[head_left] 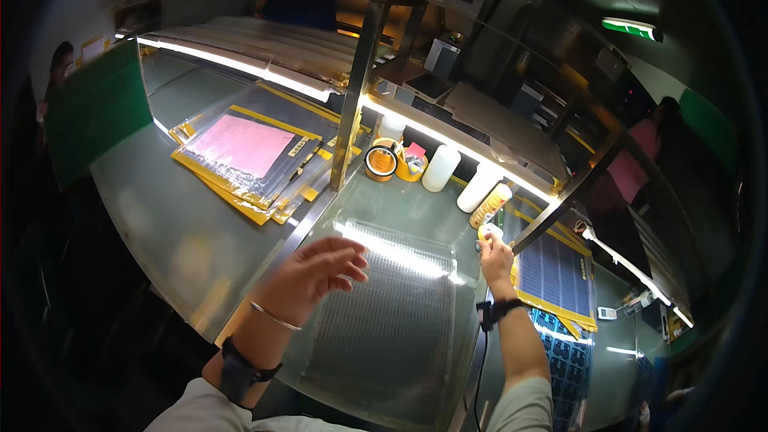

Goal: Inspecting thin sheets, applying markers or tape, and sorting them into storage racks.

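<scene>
My left hand [324, 270] is raised over the left part of a glass-topped light table, its fingers loosely bent and apart, with nothing in it. Below it lies a clear sheet with fine rows of dark marks [384, 328], and a bright lamp reflection crosses its far end. At the table's right side my right hand [497, 258] is closed around a small round white-and-yellow thing [490, 232]; its kind cannot be made out. Just beyond that hand stands a yellow-and-white spray can [491, 205].
White bottles [441, 168] and tape rolls [381, 162] line the back under a lit tube. A metal post [360, 96] rises at the left. Yellow-edged films with a pink sheet [240, 146] lie left; a dark striped film [556, 272] lies right. Other people are at both sides.
</scene>
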`<state>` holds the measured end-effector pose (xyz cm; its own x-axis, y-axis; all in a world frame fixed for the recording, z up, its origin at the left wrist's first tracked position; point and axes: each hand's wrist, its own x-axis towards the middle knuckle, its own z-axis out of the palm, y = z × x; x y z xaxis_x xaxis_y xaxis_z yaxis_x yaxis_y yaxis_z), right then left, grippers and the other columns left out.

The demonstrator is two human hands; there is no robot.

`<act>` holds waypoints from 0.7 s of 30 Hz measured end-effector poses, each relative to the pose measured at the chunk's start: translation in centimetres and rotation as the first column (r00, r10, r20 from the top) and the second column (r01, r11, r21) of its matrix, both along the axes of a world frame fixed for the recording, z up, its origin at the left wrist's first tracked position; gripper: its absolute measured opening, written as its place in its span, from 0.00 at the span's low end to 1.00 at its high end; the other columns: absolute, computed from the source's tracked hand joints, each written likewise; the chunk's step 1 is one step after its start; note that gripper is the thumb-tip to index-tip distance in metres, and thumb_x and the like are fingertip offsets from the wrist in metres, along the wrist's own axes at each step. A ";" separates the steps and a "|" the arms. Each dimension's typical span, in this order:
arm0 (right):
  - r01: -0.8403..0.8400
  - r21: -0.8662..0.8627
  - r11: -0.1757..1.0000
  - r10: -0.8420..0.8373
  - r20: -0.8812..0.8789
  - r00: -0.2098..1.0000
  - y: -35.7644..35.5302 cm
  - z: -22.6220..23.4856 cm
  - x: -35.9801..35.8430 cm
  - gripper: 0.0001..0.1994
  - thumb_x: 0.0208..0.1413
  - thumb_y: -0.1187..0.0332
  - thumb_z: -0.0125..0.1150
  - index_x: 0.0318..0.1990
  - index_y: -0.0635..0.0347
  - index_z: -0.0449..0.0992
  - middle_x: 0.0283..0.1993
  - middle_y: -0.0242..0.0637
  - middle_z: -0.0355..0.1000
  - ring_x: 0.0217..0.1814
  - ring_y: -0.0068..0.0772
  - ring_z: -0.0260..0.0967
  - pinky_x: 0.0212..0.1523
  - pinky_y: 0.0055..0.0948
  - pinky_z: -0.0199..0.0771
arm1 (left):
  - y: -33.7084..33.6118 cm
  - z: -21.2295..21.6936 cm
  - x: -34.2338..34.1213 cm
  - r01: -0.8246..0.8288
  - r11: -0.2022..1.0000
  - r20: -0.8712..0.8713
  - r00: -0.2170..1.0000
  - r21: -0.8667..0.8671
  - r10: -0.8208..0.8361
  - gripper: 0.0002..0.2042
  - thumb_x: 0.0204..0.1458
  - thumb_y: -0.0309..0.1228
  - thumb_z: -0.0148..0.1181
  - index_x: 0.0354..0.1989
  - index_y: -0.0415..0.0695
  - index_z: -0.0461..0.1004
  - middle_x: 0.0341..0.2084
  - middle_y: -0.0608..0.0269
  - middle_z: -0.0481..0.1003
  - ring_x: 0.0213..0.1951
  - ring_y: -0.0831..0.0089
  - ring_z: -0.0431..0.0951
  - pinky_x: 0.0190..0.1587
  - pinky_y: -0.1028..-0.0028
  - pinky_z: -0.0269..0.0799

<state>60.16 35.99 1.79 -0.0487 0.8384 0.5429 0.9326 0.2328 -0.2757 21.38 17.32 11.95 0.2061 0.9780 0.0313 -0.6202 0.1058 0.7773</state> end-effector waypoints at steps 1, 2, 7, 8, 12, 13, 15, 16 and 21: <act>-0.092 -0.003 0.996 0.090 -0.180 0.979 -2.2 0.9 -0.8 0.07 0.53 0.68 0.60 0.38 0.58 0.75 0.25 0.48 0.73 0.30 0.54 0.73 0.32 0.44 0.71 | -0.3 -0.8 1.2 -0.077 0.997 -0.183 0.981 -0.017 0.072 0.13 0.57 0.35 0.58 0.46 0.41 0.76 0.36 0.61 0.78 0.37 0.76 0.79 0.39 0.78 0.72; -0.197 0.014 0.980 0.196 -0.189 0.962 -6.0 4.7 -4.8 0.05 0.52 0.72 0.61 0.35 0.61 0.74 0.25 0.48 0.73 0.27 0.51 0.73 0.27 0.39 0.70 | -0.6 -2.4 2.2 -0.109 0.994 -0.272 0.957 0.000 0.105 0.14 0.58 0.36 0.58 0.47 0.41 0.75 0.37 0.61 0.78 0.39 0.74 0.78 0.40 0.77 0.72; -0.433 -0.011 0.901 0.430 -0.104 0.897 -21.8 10.9 -11.1 0.06 0.51 0.72 0.64 0.36 0.59 0.75 0.23 0.43 0.73 0.22 0.40 0.73 0.23 0.30 0.70 | -4.3 -4.0 7.5 0.073 0.996 -0.375 0.926 0.050 -0.049 0.22 0.60 0.40 0.54 0.58 0.41 0.67 0.50 0.59 0.73 0.50 0.74 0.73 0.50 0.74 0.69; -0.425 -0.043 0.904 0.418 -0.120 0.901 -23.8 10.8 -11.2 0.06 0.51 0.72 0.64 0.36 0.59 0.75 0.23 0.43 0.73 0.22 0.40 0.73 0.23 0.30 0.70 | -5.3 -3.6 8.0 0.138 0.990 -0.302 0.944 0.005 -0.130 0.24 0.61 0.41 0.54 0.62 0.42 0.64 0.55 0.58 0.70 0.53 0.74 0.71 0.53 0.73 0.68; -0.589 -0.327 0.740 0.185 -0.742 0.644 -29.9 9.4 -11.8 0.07 0.55 0.71 0.62 0.39 0.62 0.74 0.22 0.36 0.72 0.21 0.25 0.71 0.22 0.23 0.69 | -8.3 -3.8 7.6 0.196 0.974 -0.120 0.976 0.112 -0.183 0.26 0.61 0.40 0.54 0.65 0.43 0.60 0.58 0.57 0.67 0.57 0.73 0.68 0.57 0.72 0.65; -0.654 -0.364 0.663 -0.031 -0.886 0.462 -31.0 8.9 -11.9 0.07 0.57 0.71 0.61 0.40 0.63 0.73 0.23 0.34 0.72 0.21 0.21 0.70 0.22 0.21 0.68 | -9.0 -4.3 7.1 0.324 0.933 -0.152 0.941 0.156 -0.301 0.27 0.61 0.39 0.54 0.66 0.43 0.59 0.57 0.57 0.67 0.57 0.72 0.68 0.58 0.71 0.65; -0.727 -0.319 0.608 -0.101 -0.939 0.327 -33.3 7.4 -12.6 0.07 0.58 0.70 0.60 0.41 0.64 0.72 0.24 0.34 0.72 0.22 0.21 0.69 0.23 0.19 0.68 | -11.6 -5.0 6.3 0.392 0.897 -0.236 0.909 0.205 -0.343 0.24 0.60 0.35 0.56 0.63 0.41 0.62 0.54 0.55 0.70 0.50 0.74 0.73 0.55 0.75 0.68; -0.791 -0.257 0.555 -0.167 -0.966 0.196 -34.3 6.8 -13.0 0.08 0.60 0.70 0.58 0.42 0.65 0.71 0.24 0.33 0.72 0.22 0.20 0.69 0.23 0.18 0.68 | -12.5 -5.5 5.9 0.394 0.899 -0.237 0.908 0.192 -0.347 0.24 0.60 0.35 0.56 0.63 0.41 0.62 0.54 0.55 0.70 0.50 0.74 0.73 0.55 0.75 0.68; -0.712 -0.282 0.643 -0.128 -0.956 0.263 -37.8 4.9 -14.8 0.10 0.57 0.71 0.61 0.44 0.64 0.71 0.29 0.35 0.73 0.28 0.21 0.71 0.25 0.17 0.70 | -16.4 -7.7 4.0 0.310 0.933 -0.205 0.916 -0.183 -0.345 0.17 0.56 0.35 0.61 0.49 0.36 0.74 0.36 0.61 0.78 0.37 0.79 0.78 0.41 0.79 0.75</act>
<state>45.39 -1.81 6.68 -0.2558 0.9554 -0.1475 -0.1004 -0.1780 -0.9789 25.40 0.90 4.28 0.5000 0.8446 -0.1914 -0.3373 0.3935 0.8552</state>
